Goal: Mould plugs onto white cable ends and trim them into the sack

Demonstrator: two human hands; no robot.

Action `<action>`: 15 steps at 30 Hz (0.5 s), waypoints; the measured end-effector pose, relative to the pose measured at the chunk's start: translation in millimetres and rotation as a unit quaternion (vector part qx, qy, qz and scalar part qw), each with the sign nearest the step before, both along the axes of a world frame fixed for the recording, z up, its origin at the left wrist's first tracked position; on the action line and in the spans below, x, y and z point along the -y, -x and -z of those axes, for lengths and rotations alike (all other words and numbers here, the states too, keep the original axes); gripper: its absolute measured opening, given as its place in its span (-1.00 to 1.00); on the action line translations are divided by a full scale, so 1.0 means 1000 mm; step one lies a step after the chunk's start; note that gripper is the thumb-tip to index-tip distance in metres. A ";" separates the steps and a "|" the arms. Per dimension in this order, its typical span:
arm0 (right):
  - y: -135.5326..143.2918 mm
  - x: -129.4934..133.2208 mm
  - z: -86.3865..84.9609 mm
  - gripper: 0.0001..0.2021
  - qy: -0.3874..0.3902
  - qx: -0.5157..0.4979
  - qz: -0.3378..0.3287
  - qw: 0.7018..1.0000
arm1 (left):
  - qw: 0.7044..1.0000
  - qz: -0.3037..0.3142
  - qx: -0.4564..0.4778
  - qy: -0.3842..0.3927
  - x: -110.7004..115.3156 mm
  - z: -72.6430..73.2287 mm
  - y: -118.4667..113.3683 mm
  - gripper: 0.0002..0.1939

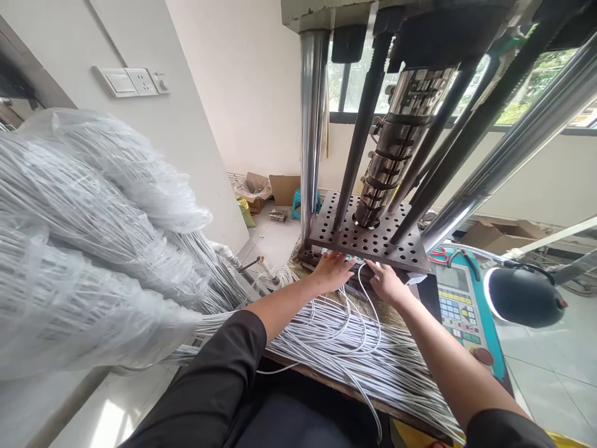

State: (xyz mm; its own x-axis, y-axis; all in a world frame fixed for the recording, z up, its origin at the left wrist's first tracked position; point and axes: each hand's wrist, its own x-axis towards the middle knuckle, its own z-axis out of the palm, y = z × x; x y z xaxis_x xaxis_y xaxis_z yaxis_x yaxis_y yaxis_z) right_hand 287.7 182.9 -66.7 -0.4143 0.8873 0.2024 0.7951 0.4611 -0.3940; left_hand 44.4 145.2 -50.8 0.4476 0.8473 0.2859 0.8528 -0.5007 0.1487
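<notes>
My left hand point(333, 272) reaches in under the front edge of a drilled steel plate point(342, 239), its fingers stretched over the mould point(355, 259) below. Opposite it, my right hand point(386, 280) has its fingers extended toward the same mould. White cables point(362, 280) run out between my hands and curve down toward me; one passes close to my right fingertips. The plate hides part of the mould, and I cannot make out the cable ends. A thick bundle of white cables point(326, 345) lies across the table in front of me.
Plastic-wrapped cable bundles point(93, 218) hang at the left. Steel columns point(313, 124) and dark rods frame the press's heated barrel point(389, 149). On the right are a control panel point(459, 305), red-handled pliers point(438, 254) and a lamp point(525, 297). A blue stool point(298, 202) stands behind.
</notes>
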 end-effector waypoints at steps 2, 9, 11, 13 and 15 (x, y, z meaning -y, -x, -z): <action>0.000 0.003 0.000 -0.37 0.000 0.013 -0.002 1.000 | 0.999 0.017 -0.016 0.023 0.001 0.002 -0.006 -0.49; 0.003 0.022 -0.028 -0.35 -0.005 0.041 0.022 0.999 | 0.996 -0.005 0.014 0.084 0.015 -0.027 -0.010 -0.45; -0.019 0.049 -0.037 -0.37 0.001 0.019 0.021 1.000 | 0.991 0.008 0.087 0.104 0.051 -0.037 0.012 -0.35; -0.055 0.097 -0.036 -0.40 0.012 -0.060 0.031 0.998 | 0.972 0.023 0.177 0.155 0.108 -0.036 0.045 -0.31; -0.098 0.165 -0.023 -0.45 0.026 -0.186 0.132 0.973 | 0.933 -0.014 0.220 0.284 0.175 -0.026 0.078 -0.35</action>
